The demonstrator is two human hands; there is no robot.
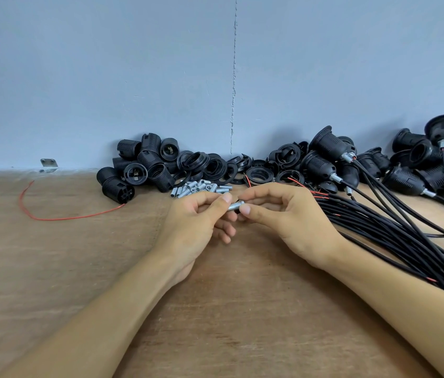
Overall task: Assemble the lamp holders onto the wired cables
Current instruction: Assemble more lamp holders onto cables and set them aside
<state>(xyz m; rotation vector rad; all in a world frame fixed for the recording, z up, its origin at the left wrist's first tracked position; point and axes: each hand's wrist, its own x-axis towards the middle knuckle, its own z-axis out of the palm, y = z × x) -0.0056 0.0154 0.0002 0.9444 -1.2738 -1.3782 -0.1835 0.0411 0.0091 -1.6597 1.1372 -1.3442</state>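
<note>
Both hands meet above the middle of the wooden table (pixel 51 268). My left hand (pixel 199 219) pinches a small threaded metal tube (pixel 236 206) between thumb and fingers. My right hand (pixel 286 214) pinches the tube's other end, where a small black part shows behind it. A heap of the same metal tubes (pixel 201 186) lies just beyond the hands. Black lamp holder bodies (pixel 139 165) and threaded rings (pixel 215 167) are piled along the wall. A bundle of black cables (pixel 395 230) with red wire tips fans out to the right.
Holders fitted on cables (pixel 330 159) lie at the back right against the blue wall. A loose red wire (pixel 65 218) curves across the table at the left. A small metal bracket (pixel 49 165) sits at the wall on the left.
</note>
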